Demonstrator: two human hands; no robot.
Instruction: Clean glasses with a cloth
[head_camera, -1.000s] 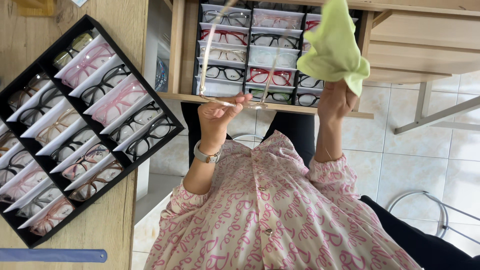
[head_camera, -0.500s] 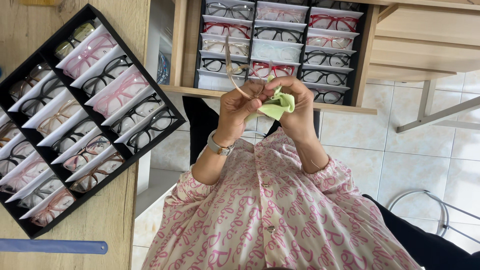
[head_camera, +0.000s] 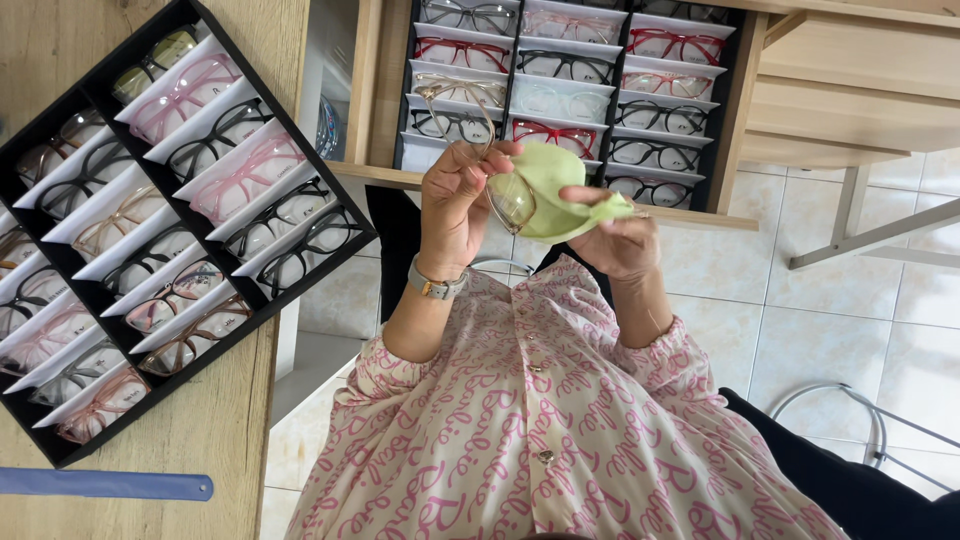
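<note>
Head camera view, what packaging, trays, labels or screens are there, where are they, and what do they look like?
No screens or signs show.
Black display tray: on the wooden table at the left, rectangular, white-lined slots holding glasses.
Drawer tray: in the open wooden drawer ahead, black dividers, rows of glasses.
Small tags on some white slots: too small to describe.
</note>
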